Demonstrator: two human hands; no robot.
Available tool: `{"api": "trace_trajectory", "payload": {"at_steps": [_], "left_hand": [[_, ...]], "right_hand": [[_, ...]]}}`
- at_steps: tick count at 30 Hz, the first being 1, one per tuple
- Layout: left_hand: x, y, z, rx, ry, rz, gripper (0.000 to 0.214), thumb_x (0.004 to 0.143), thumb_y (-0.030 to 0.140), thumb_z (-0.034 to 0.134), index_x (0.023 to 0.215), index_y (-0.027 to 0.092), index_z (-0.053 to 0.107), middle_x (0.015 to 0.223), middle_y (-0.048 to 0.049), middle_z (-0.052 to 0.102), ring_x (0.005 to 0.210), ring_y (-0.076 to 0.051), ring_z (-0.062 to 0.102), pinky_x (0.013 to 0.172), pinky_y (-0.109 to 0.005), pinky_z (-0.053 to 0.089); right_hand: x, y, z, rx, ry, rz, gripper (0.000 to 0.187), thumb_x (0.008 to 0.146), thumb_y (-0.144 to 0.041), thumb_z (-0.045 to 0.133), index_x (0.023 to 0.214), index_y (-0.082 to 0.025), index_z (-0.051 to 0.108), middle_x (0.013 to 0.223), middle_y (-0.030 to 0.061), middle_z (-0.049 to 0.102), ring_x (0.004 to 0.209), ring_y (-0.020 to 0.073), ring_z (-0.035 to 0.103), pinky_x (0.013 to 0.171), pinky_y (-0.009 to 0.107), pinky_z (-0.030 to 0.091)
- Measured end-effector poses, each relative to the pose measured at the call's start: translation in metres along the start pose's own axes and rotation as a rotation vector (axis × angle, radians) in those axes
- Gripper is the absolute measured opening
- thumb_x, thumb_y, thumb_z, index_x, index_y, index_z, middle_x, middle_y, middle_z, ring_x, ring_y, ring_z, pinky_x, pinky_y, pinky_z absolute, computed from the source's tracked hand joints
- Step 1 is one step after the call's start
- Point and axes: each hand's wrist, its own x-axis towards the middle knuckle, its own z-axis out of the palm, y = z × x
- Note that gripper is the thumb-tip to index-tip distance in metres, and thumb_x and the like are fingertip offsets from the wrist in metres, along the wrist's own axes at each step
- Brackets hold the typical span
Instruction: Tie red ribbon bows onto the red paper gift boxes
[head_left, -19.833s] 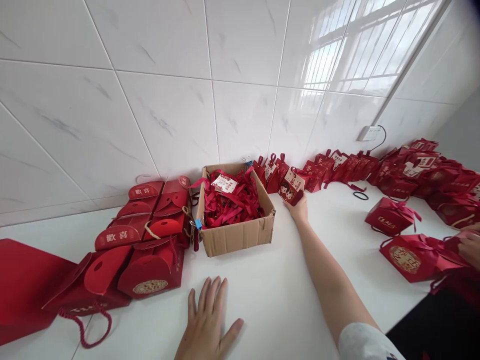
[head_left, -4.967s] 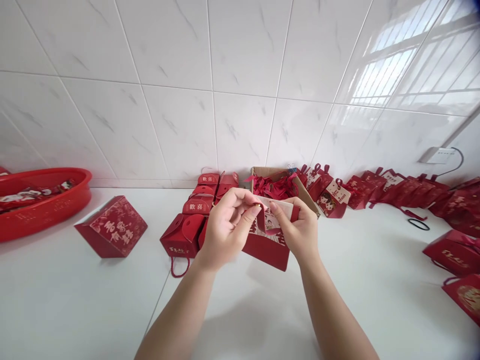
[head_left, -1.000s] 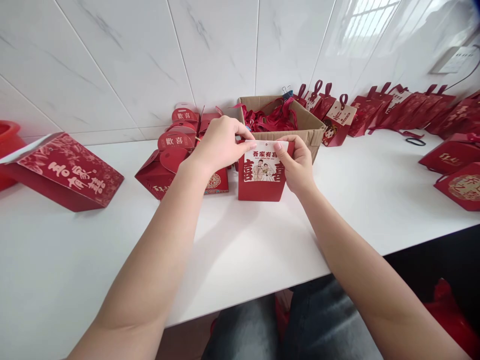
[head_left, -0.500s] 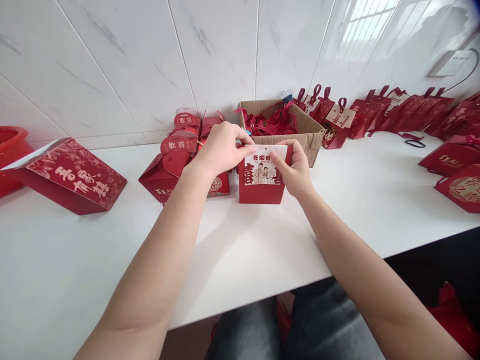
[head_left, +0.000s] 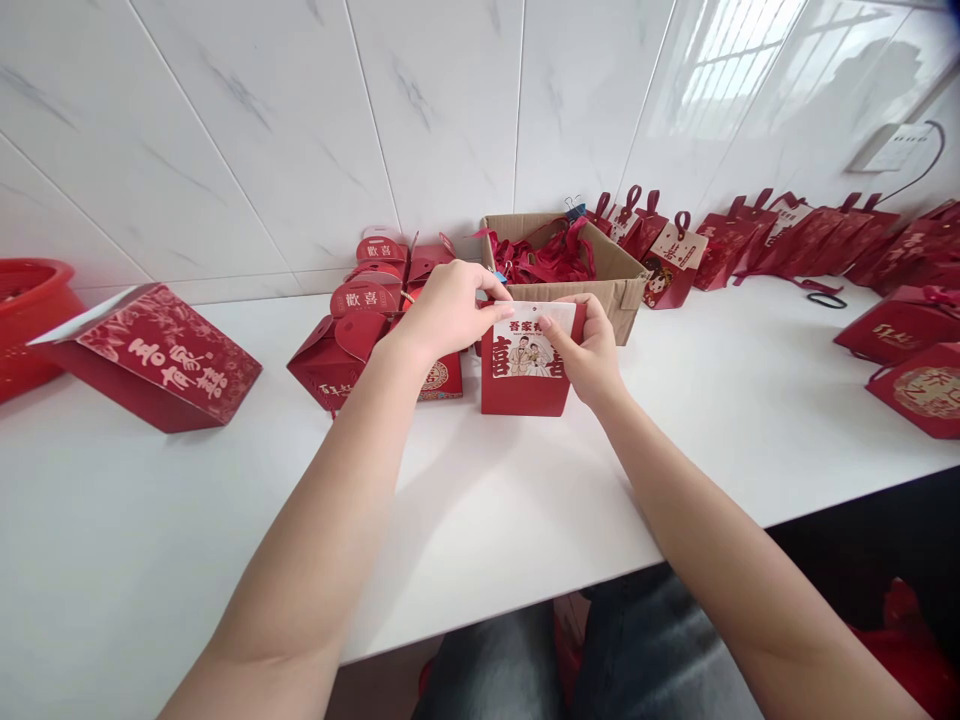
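Note:
A small red gift box point(head_left: 523, 396) stands upright on the white table, its white top flap folded down over the front and printed with a couple. My left hand point(head_left: 459, 308) pinches the flap's upper left corner between thumb and fingers. At the upper right side, my right hand point(head_left: 589, 345) grips the box, thumb on the front and fingers behind. A small hole shows near the flap's top edge. The back of the box is hidden from me.
Behind stands a cardboard carton point(head_left: 622, 290) of dark red ribbons. Red boxes point(head_left: 360, 340) cluster left of it; a larger open red box point(head_left: 172, 360) lies near a red basin point(head_left: 34, 320). Finished-looking handled boxes point(head_left: 675, 262) line the wall, with black-handled scissors point(head_left: 826, 299) nearby.
The view has tilted slightly, so everything sits a little lower in the picture. Both hands keep their hold on the gift box, with hardly any movement.

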Motion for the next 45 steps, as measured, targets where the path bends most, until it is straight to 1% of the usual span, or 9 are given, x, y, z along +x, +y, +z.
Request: {"api": "trace_trajectory", "payload": {"at_steps": [5,13,23,30,33,36,38,41,45], "left_hand": [[0.0,-0.003,0.001,-0.013,0.002,0.024,0.009,0.077,0.027,0.065,0.076,0.02,0.07,0.072,-0.0021,0.064,0.07,-0.017,0.057,0.067,-0.031,0.043],[0.0,-0.004,0.0,-0.005,-0.006,0.034,0.011,0.078,0.029,0.064,0.078,0.019,0.069,0.077,-0.0033,0.065,0.069,-0.017,0.057,0.065,-0.031,0.043],[0.001,-0.006,0.001,0.003,-0.011,0.016,0.012,0.078,0.031,0.064,0.077,0.02,0.069,0.065,-0.0006,0.06,0.057,-0.014,0.052,0.06,-0.031,0.041],[0.0,-0.004,0.0,-0.015,-0.008,0.005,0.011,0.077,0.03,0.066,0.077,0.02,0.071,0.068,-0.0009,0.062,0.06,-0.015,0.054,0.063,-0.031,0.043],[-0.001,-0.003,-0.006,-0.01,0.026,0.027,0.013,0.074,0.032,0.07,0.079,0.02,0.071,0.079,-0.0025,0.065,0.068,-0.016,0.057,0.066,-0.03,0.044],[-0.005,0.003,-0.019,-0.038,0.137,0.054,0.016,0.081,0.033,0.062,0.077,0.019,0.068,0.086,-0.0035,0.067,0.074,-0.016,0.058,0.069,-0.03,0.045],[-0.011,0.01,-0.029,-0.09,0.165,0.074,0.02,0.086,0.032,0.056,0.075,0.018,0.067,0.086,-0.0036,0.068,0.076,-0.016,0.059,0.071,-0.03,0.046],[-0.019,0.022,-0.039,-0.202,0.056,0.122,0.019,0.086,0.032,0.056,0.076,0.019,0.066,0.085,-0.0034,0.068,0.079,-0.016,0.061,0.072,-0.029,0.049],[-0.019,0.025,-0.029,-0.18,-0.105,0.123,0.018,0.083,0.035,0.058,0.078,0.021,0.067,0.087,-0.003,0.069,0.081,-0.018,0.063,0.073,-0.03,0.05]], "right_hand": [[-0.001,-0.001,0.0,-0.015,0.0,0.0,0.034,0.074,-0.045,0.072,0.089,-0.025,0.048,0.077,-0.0022,0.058,0.068,0.014,0.059,0.061,0.03,0.054],[-0.003,-0.002,-0.001,0.005,-0.029,0.02,0.037,0.072,-0.045,0.073,0.091,-0.026,0.046,0.078,-0.0022,0.059,0.07,0.015,0.062,0.061,0.03,0.055],[-0.002,-0.002,-0.001,-0.014,-0.039,0.01,0.037,0.073,-0.043,0.072,0.09,-0.026,0.043,0.076,-0.0031,0.058,0.067,0.0147,0.06,0.059,0.03,0.053],[-0.001,0.003,-0.002,-0.04,-0.048,-0.014,0.036,0.075,-0.044,0.07,0.091,-0.026,0.042,0.077,-0.0029,0.056,0.066,0.0146,0.059,0.059,0.03,0.053],[-0.001,0.004,-0.002,-0.055,-0.038,-0.032,0.036,0.077,-0.044,0.068,0.092,-0.026,0.041,0.078,-0.0032,0.055,0.068,0.0146,0.06,0.06,0.029,0.053],[-0.002,0.004,-0.001,-0.077,-0.023,-0.021,0.036,0.076,-0.045,0.068,0.091,-0.026,0.042,0.076,-0.004,0.055,0.065,0.0137,0.058,0.058,0.028,0.052],[-0.002,0.003,-0.001,-0.067,-0.029,0.005,0.036,0.076,-0.045,0.068,0.091,-0.026,0.042,0.075,-0.0042,0.055,0.064,0.0134,0.058,0.057,0.028,0.051],[-0.003,0.002,0.0,-0.041,-0.039,0.024,0.036,0.076,-0.046,0.068,0.092,-0.026,0.043,0.076,-0.0036,0.057,0.066,0.0137,0.059,0.057,0.027,0.051],[-0.002,0.002,-0.001,-0.038,-0.041,0.01,0.037,0.076,-0.046,0.069,0.093,-0.025,0.044,0.076,-0.0032,0.058,0.067,0.0138,0.058,0.059,0.027,0.05]]}}
